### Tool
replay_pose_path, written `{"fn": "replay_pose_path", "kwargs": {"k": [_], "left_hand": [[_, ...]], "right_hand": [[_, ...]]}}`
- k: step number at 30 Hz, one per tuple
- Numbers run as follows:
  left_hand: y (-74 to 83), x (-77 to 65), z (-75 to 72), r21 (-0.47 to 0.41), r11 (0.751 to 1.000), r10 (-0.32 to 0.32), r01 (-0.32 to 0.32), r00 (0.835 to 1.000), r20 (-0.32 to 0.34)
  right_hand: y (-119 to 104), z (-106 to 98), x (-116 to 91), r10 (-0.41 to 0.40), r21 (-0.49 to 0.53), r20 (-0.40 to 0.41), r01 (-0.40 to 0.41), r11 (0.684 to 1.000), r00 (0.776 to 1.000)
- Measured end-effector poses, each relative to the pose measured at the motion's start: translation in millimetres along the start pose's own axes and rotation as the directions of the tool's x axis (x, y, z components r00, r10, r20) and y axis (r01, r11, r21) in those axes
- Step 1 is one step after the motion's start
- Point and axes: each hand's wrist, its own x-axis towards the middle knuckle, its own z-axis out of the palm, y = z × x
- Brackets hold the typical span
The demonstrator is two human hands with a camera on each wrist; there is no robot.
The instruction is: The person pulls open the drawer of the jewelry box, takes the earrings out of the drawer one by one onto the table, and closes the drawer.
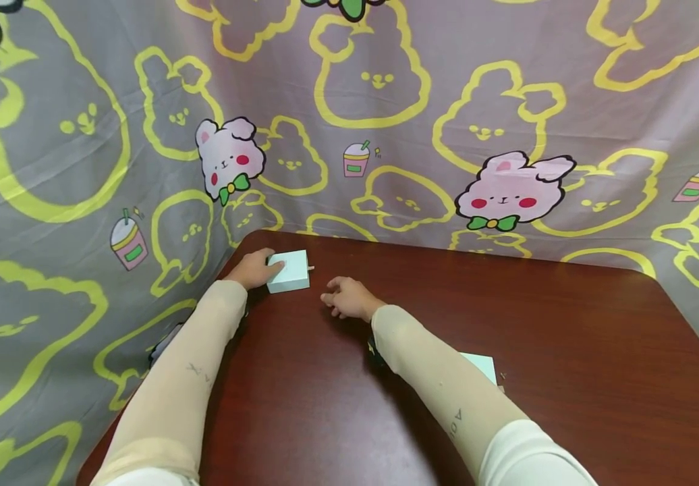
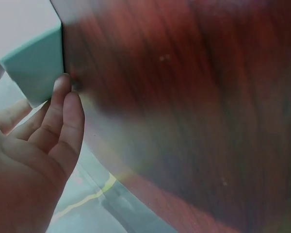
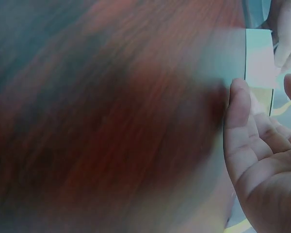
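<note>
A pale mint box [image 1: 291,271] lies flat on the table near its far left corner, with a small light tab [image 1: 311,268] sticking out of its right side. My left hand [image 1: 252,268] grips the box from the left, thumb over the top; in the left wrist view the fingers [image 2: 73,116] lie along its side. To the right of the box my right hand [image 1: 351,299] hovers, its fingers loosely bent and holding nothing. The right wrist view shows that hand [image 3: 264,155] in front of the box [image 3: 259,56].
A second mint piece [image 1: 483,366], partly hidden by my right forearm, lies on the brown table [image 1: 568,317]. Tiny bits [image 1: 502,376] are beside it. A patterned cloth [image 1: 398,148] hangs along the table's back and left edges.
</note>
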Motion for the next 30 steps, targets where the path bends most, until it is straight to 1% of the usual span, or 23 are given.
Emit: {"fn": "replay_pose_path", "kwargs": {"k": [4,11,13,17,19,25,30], "left_hand": [[5.1,-3.5,1.9,0.007,1.000,0.012,-0.012,1.000,0.005],[14.4,-4.1,4.1,0.046,0.998,0.048,-0.049,0.999,0.018],[17.8,-4.6,5.1,0.061,0.997,0.052,-0.053,0.998,0.019],[21.0,-5.7,7.8,0.063,0.997,0.053,-0.054,0.998,0.028],[21.4,-5.3,9.7,0.062,0.996,0.060,-0.061,0.998,0.029],[23.3,-3.1,14.9,0.084,0.990,0.108,-0.109,0.994,0.022],[27.5,-4.2,16.7,0.105,0.987,0.123,-0.125,0.992,0.022]], "right_hand": [[1,3,0,-0.003,-0.018,-0.013,0.003,1.000,1.000],[0,7,3,-0.003,-0.025,-0.030,0.003,1.000,1.000],[1,8,5,0.000,-0.028,-0.029,-0.001,1.000,1.000],[4,9,7,0.000,-0.045,-0.024,-0.001,0.999,1.000],[4,10,7,-0.001,-0.041,-0.024,0.000,0.999,1.000],[1,9,5,0.005,-0.021,-0.031,-0.005,1.000,1.000],[1,8,4,0.006,-0.002,-0.029,-0.006,1.000,1.000]]}}
